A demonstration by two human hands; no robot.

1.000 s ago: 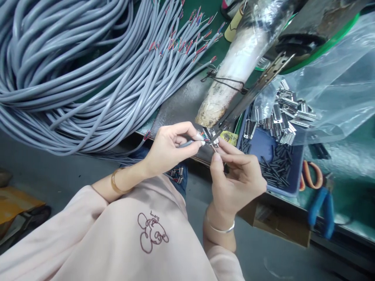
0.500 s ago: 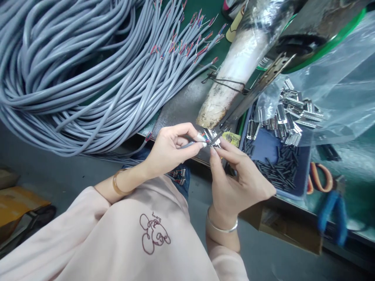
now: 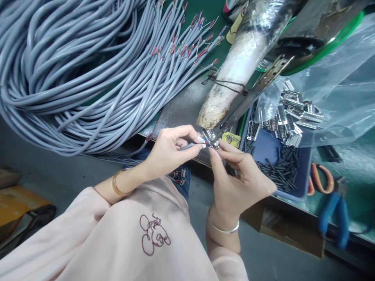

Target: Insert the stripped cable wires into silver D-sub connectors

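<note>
Thumb and fingertips of my left hand [image 3: 171, 152] pinch the end of a grey cable [image 3: 187, 146], where thin coloured wires come out. These wires meet the row of pins on a metal multi-pin connector [image 3: 208, 135], just beyond my fingertips. My right hand [image 3: 238, 177] is closed in a pinch at the connector's near right side; what lies between its fingertips is too small to make out. A dark metal arm [image 3: 249, 97] slants down to the connector, beside a wrapped white tube [image 3: 225, 86] whose browned end hangs just above.
Many grey cables [image 3: 88, 86] with stripped ends fill the left of the bench. On the right, a blue tray [image 3: 266, 150] holds loose connectors [image 3: 288, 113] and short black tubes [image 3: 278, 173]. Orange-handled scissors [image 3: 322, 177] and blue-handled cutters [image 3: 335, 218] lie near the bench edge.
My right fingertips have shifted very slightly at the connector. My left hand keeps its pinch on the cable almost in the same place.
</note>
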